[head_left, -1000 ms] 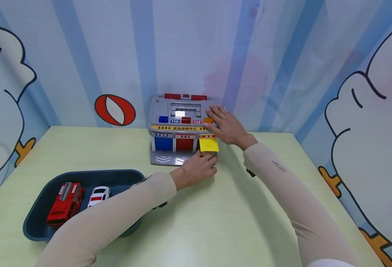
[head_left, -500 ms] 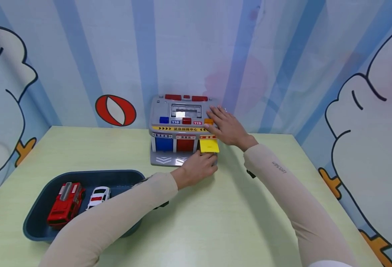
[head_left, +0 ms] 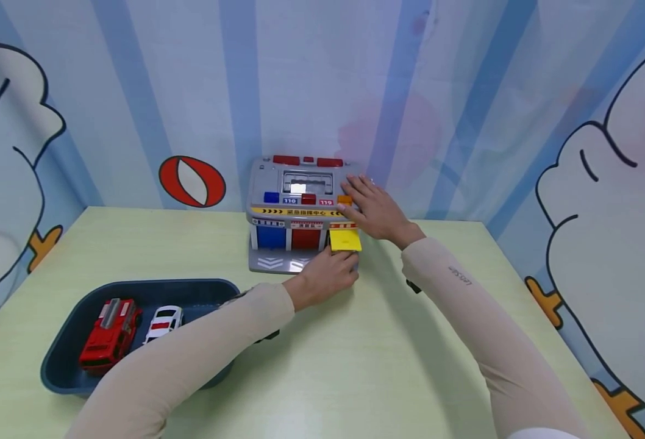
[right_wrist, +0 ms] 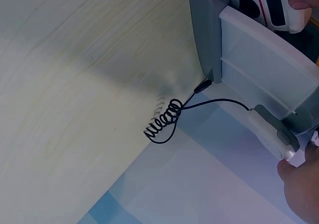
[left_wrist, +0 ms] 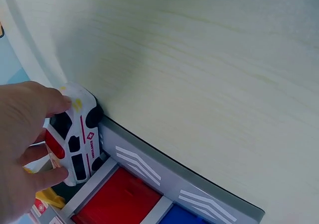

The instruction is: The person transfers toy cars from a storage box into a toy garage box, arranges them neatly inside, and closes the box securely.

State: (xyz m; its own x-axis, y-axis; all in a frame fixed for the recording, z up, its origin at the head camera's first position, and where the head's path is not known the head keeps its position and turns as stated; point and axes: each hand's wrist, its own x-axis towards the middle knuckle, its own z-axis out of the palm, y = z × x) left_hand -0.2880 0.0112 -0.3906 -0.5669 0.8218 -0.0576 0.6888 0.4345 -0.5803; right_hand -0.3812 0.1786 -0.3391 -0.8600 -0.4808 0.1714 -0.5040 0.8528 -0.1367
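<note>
Fingers (left_wrist: 54, 177) of a person's left hand (head_left: 325, 278) grasp a white toy car with red stripes (left_wrist: 82, 134) at the right doorway (left_wrist: 67, 190) of a gray plastic toy station (head_left: 259, 260), beneath a raised yellow door (head_left: 345, 240); the right hand (head_left: 378, 212), fingers extended and released, rests on the station's roof (head_left: 266, 182).

backdrop (head_left: 311, 73): pale blue, darker blue stripes, 3 sides | cartoon figures (head_left: 619, 244): 2, white, black-outlined, 1 each side | oval (head_left: 192, 182): red and white, rear | pink patch (head_left: 391, 140): faint, possibly printed | tabletop (head_left: 328, 384): pale, wood-grained | light: soft, shadows diffuse
</note>
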